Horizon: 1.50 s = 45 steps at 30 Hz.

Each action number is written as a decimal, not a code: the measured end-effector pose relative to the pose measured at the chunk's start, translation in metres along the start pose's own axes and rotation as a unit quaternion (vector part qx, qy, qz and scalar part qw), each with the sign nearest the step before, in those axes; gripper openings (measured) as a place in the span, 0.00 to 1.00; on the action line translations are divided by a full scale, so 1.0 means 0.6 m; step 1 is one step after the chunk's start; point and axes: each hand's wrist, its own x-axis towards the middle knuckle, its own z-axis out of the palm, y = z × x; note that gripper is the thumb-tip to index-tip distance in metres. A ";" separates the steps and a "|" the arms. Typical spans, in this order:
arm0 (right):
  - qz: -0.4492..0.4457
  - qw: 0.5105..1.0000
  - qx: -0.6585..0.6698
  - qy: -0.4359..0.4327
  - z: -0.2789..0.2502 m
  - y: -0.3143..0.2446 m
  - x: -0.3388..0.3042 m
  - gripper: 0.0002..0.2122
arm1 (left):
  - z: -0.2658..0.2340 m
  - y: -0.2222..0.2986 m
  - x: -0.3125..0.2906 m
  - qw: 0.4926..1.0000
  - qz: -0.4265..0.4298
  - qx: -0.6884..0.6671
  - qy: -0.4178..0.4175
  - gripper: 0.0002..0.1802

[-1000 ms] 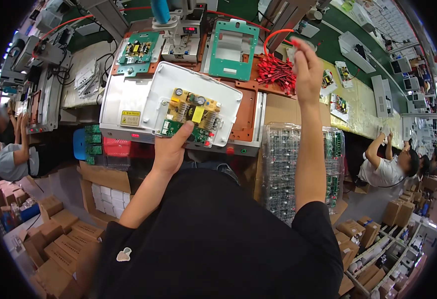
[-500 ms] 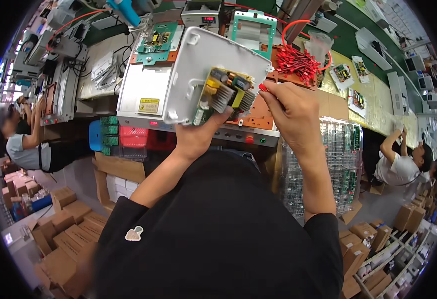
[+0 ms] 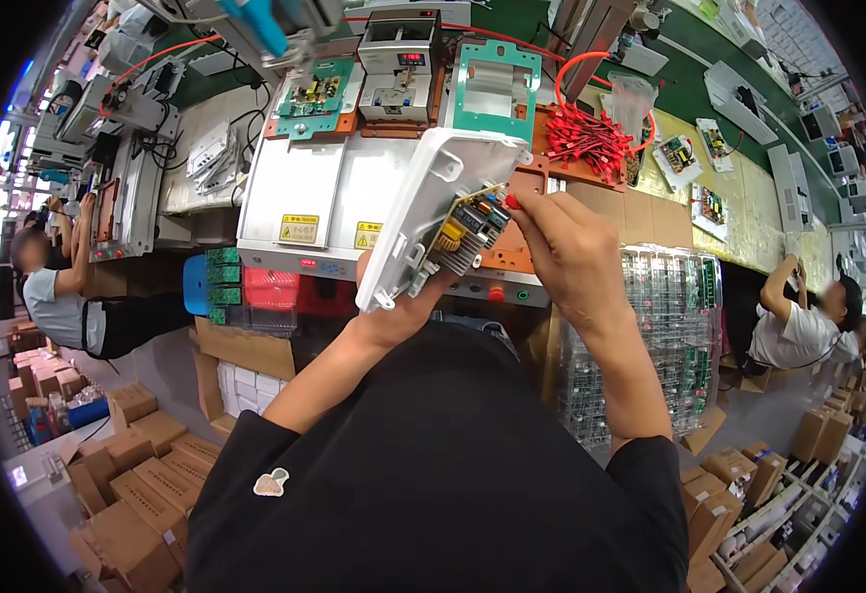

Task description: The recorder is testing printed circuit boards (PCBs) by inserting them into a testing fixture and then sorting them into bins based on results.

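Note:
My left hand (image 3: pixel 400 314) grips the lower end of a white plastic housing (image 3: pixel 401 222), which is tilted above the front of the workbench. Inside the housing sits a circuit board (image 3: pixel 475 233) with a metal heat sink, a yellow part and other components. The fingertips of my right hand (image 3: pixel 579 255) pinch a small red connector (image 3: pixel 511 201) at the board's upper right edge. Whether the connector touches the board cannot be made out. Part of my left fingers is hidden behind the housing.
Behind the housing are a silver bench machine (image 3: pixel 285 188), a teal frame fixture (image 3: pixel 497 124) and a teal fixture holding a board (image 3: pixel 314 94). Red wired connectors (image 3: pixel 586 143) lie heaped at the right. Clear plastic trays (image 3: pixel 641 336) stand beside my right forearm. Co-workers sit at both sides.
The housing has tipped steeper and shifted down and slightly right. My right hand has brought the red connector down and left to the board's edge.

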 end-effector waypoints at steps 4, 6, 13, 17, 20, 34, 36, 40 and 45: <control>0.003 1.000 0.008 0.003 0.005 0.002 -0.006 0.07 | -0.007 0.017 0.000 1.000 0.019 0.018 -0.001 0.23; -0.002 1.000 -0.016 -0.026 0.003 0.000 -0.009 0.08 | -0.017 0.021 -0.007 0.996 -0.028 0.038 -0.069 0.24; -0.016 0.981 -0.089 -0.172 -0.010 0.054 -0.018 0.10 | -0.015 -0.010 0.024 0.975 -0.173 -0.111 -0.083 0.25; 0.108 0.980 0.090 -0.142 -0.026 0.056 -0.055 0.17 | -0.025 -0.046 0.004 0.894 -0.328 -0.305 0.002 0.26; 0.472 0.709 0.522 -0.033 0.025 0.119 -0.165 0.23 | 0.028 -0.053 0.046 0.830 -0.398 -0.388 -0.057 0.33; 0.444 0.581 0.395 0.556 -0.227 0.654 -0.299 0.16 | -0.030 -0.037 -0.022 0.817 -0.433 -0.336 -0.178 0.21; 0.469 0.579 0.422 0.516 -0.289 0.700 -0.265 0.20 | -0.050 -0.032 -0.039 0.821 -0.447 -0.320 -0.154 0.21; 0.541 0.573 0.435 0.435 -0.271 0.676 -0.188 0.22 | -0.080 -0.029 -0.072 0.843 -0.456 -0.264 -0.106 0.16; 0.476 0.645 0.530 0.276 -0.186 0.638 -0.212 0.20 | -0.103 -0.037 -0.100 0.866 -0.422 -0.268 -0.024 0.11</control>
